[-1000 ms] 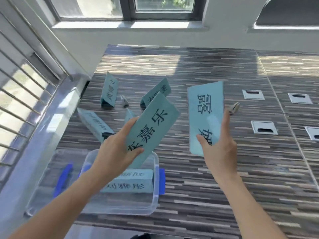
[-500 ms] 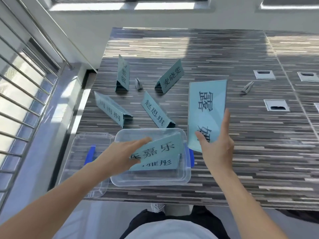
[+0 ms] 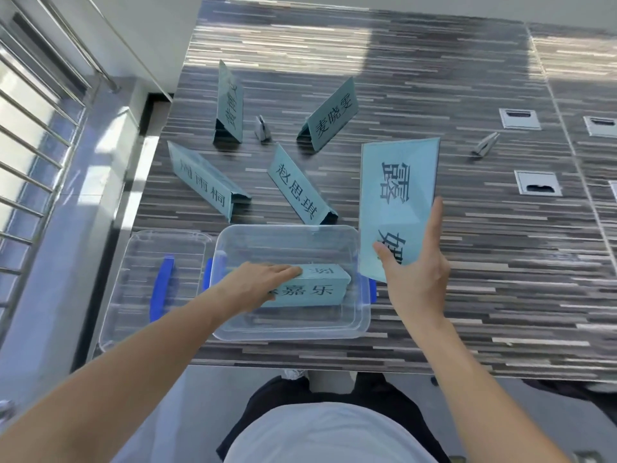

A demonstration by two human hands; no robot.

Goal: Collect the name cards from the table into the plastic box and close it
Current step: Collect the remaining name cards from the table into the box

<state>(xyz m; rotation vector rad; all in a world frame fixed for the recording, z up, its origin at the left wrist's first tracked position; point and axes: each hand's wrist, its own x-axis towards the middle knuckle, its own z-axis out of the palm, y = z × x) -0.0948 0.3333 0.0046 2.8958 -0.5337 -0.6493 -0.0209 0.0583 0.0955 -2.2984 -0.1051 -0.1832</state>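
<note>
A clear plastic box [image 3: 362,317] with blue latches stands at the table's near edge. Inside it lies a teal name card [image 3: 317,289], and my left hand [image 3: 257,285] rests flat on its left end, fingers over the top. My right hand [image 3: 417,275] holds another flat teal name card [image 3: 399,202] upright just right of the box. Several teal tent cards stand on the table beyond the box: one [image 3: 205,178] at the left, one [image 3: 298,192] in the middle, one [image 3: 229,101] at the far left, one [image 3: 332,115] further back.
The box's clear lid [image 3: 133,285] with a blue latch lies left of the box, overhanging the table edge. Two small metal clips [image 3: 262,128] [image 3: 485,144] lie on the striped table [image 3: 467,295]. Metal cable ports [image 3: 537,183] sit at the right. A railing runs along the left.
My left hand has lowered its card from above the table down into the box and now presses on it. The right hand has kept its card upright beside the box.
</note>
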